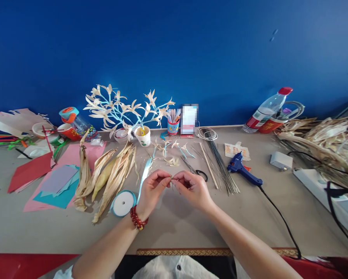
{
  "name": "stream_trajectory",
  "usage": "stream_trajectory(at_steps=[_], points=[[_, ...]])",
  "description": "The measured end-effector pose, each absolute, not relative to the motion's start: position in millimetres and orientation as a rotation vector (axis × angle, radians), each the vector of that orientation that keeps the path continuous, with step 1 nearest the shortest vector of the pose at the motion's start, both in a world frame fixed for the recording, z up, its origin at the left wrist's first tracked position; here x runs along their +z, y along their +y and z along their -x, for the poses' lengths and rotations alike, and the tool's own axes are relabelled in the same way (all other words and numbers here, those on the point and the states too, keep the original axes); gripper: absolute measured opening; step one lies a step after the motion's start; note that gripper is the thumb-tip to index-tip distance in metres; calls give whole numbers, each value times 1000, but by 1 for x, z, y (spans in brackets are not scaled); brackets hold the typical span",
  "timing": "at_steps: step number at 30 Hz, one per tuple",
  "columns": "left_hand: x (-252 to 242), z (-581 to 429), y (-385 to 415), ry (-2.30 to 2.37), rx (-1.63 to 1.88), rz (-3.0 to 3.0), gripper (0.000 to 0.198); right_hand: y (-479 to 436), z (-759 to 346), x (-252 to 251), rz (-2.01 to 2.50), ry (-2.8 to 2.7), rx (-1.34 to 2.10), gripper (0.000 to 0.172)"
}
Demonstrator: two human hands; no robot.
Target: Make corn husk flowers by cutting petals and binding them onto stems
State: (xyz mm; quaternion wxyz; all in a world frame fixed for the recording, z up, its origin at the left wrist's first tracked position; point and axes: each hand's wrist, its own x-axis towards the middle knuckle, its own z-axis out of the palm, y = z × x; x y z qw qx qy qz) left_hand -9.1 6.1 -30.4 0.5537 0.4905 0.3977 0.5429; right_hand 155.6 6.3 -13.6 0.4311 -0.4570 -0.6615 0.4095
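Observation:
My left hand and my right hand meet above the middle of the table, each in a pinch. Between the fingertips is something thin and small, too fine to name. A roll of light blue ribbon lies left of my left wrist, its loose end running up behind that hand. Scissors with black handles rest just beyond my right hand. Behind both hands lie small husk flowers on pale blue stems. Dried corn husks are spread to the left.
A paper cup holds husk-flower branches. To the right are dark wires, a wooden stick, a blue glue gun, a power strip and a bottle. Coloured paper lies left.

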Motion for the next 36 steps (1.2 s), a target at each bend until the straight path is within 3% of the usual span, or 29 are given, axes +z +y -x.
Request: stream_trajectory(at_steps=[9, 16, 24, 36], points=[[-23, 10, 4, 949, 1203, -1289, 12, 9, -158, -9, 1201, -1596, 1149, 14], [-23, 9, 5, 912, 1099, -1182, 17, 11, -164, -4, 1270, -1779, 847, 11], [-24, 9, 4, 789, 1025, -977, 15, 12, -163, -1, 1260, -1813, 845, 12], [-24, 11, 9, 865, 1208, -908, 10, 3, -165, -2, 1093, -2032, 414, 18]])
